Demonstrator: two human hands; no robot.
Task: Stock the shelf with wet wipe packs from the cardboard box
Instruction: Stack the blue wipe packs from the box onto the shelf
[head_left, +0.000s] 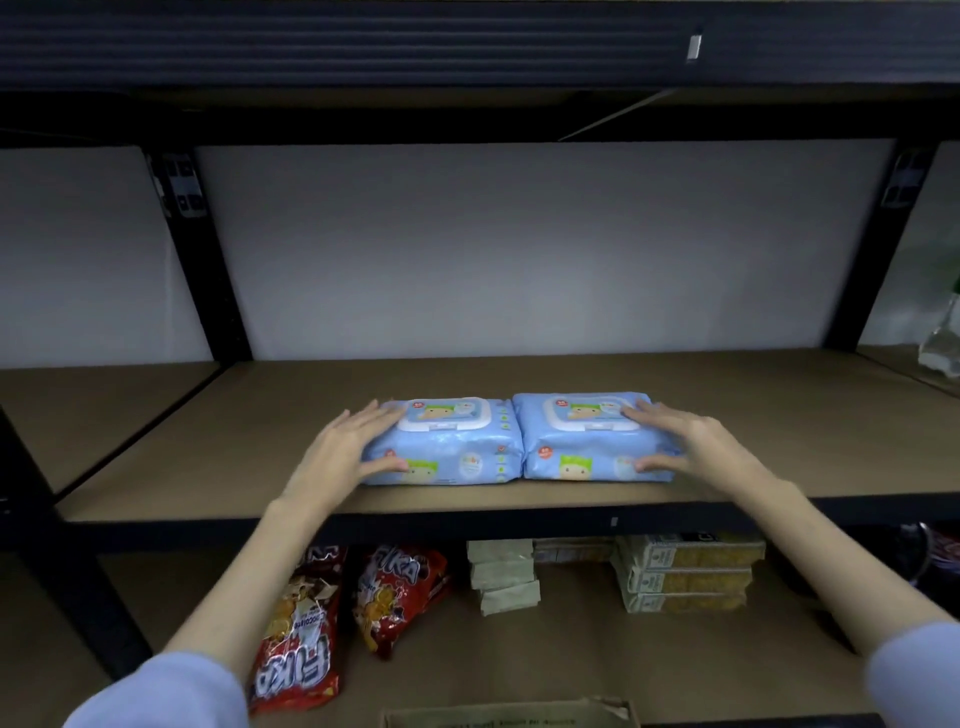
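Two light blue wet wipe packs lie flat, side by side and touching, on the brown shelf board, near its front edge. My left hand cups the outer left end of the left pack, fingers over its top and thumb against its front. At the other end, my right hand rests the same way on the right pack. Both packs sit on the board with their white flip lids facing up. The top flap of the cardboard box shows at the bottom edge.
The shelf below holds two red snack bags, a pile of pale green packets and stacked yellow boxes. Black uprights stand at the back left and right. A clear bag sits on the neighbouring shelf at far right.
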